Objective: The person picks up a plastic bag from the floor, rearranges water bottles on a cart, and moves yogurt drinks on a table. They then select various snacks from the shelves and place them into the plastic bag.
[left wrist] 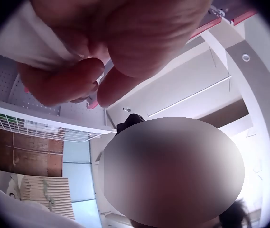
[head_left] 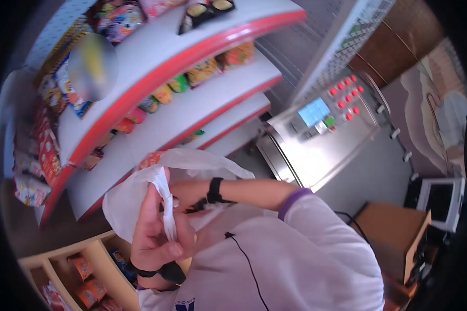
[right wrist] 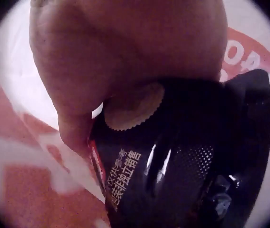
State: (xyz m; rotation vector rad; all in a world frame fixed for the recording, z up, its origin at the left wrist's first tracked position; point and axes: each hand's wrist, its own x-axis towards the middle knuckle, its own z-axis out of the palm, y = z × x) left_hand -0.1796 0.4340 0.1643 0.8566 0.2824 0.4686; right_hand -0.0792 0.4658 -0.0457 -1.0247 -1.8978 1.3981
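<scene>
My left hand (head_left: 153,230) holds a bunched white handle of a plastic bag (head_left: 120,205); the thumb and fingers curl around the white strip. In the left wrist view that hand (left wrist: 121,47) is close to the camera, with white plastic beside it. My right hand (head_left: 189,192), wearing a black wrist strap, reaches into the bag's mouth. Inside, the right wrist view has this hand (right wrist: 130,52) gripping the top of a glossy black packet (right wrist: 158,175) with pale printed characters. Red-printed white plastic surrounds it. The packet's lower end is out of frame.
White shelves with red edges (head_left: 192,65) curve across the upper left, holding colourful snack bags (head_left: 122,20). A wooden bin (head_left: 62,259) with orange packets stands lower left. To the right are a metal counter (head_left: 316,155) with red round items and a cardboard box (head_left: 386,228).
</scene>
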